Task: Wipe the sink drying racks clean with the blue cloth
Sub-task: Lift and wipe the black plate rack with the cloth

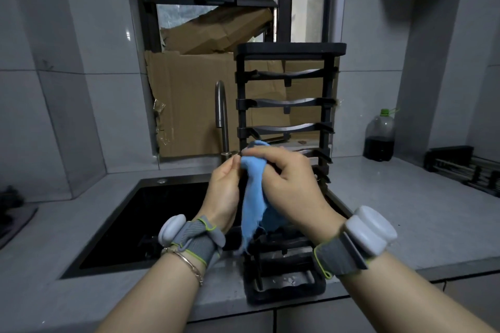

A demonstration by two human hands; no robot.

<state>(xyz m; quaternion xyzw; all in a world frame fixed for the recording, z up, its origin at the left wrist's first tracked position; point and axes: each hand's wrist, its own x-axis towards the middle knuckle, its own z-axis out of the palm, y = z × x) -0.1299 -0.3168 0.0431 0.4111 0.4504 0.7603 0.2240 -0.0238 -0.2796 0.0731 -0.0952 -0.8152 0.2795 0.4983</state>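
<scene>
A black drying rack [286,105] with several curved rungs lies tilted over the sink's right edge, its near end [284,286] on the counter's front. My right hand [286,184] holds the blue cloth [253,194] bunched against a lower rung, fingers curled over it. The cloth's tail hangs down toward the rack's base. My left hand [224,192] is beside it, thumb and fingers pinching the rack's left side rail next to the cloth. The rungs under both hands are hidden.
A dark sink [151,222] opens at left, with a steel tap [221,116] behind the hands. A second rack [465,167] lies on the counter at right, near a plastic bottle of dark liquid [378,138]. Cardboard [194,105] fills the window behind.
</scene>
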